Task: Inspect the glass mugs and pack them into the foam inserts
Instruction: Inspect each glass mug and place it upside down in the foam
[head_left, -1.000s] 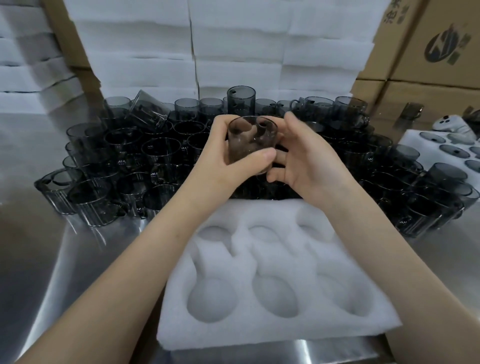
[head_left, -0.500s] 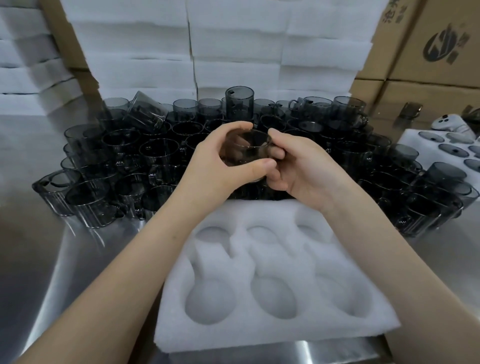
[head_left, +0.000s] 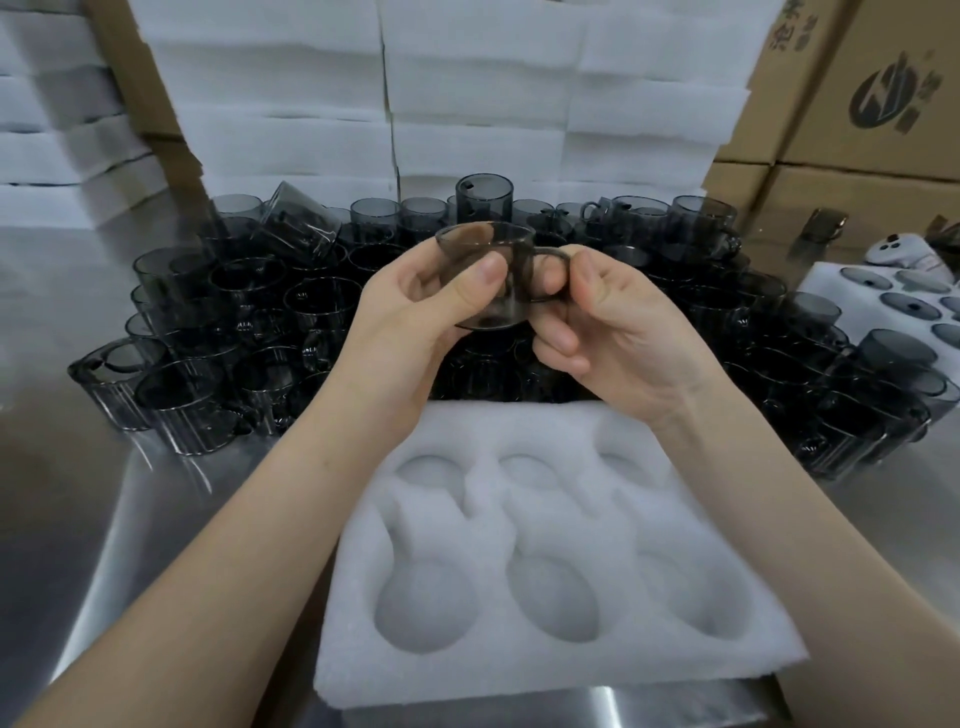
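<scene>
Above the foam insert's (head_left: 519, 670) far edge, the left hand (head_left: 410, 332) grips a glass mug (head_left: 488, 275) by its body and the right hand (head_left: 623, 338) pinches its handle. It is apparently still being inspected, and every pocket in view is unfilled.

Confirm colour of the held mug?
Smoky dark-grey, see-through glass mug; head view, its only view, shows it.

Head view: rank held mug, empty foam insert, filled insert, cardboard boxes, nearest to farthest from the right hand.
1. held mug, in the right hand.
2. empty foam insert, just below.
3. filled insert, far right.
4. cardboard boxes, back right.
</scene>
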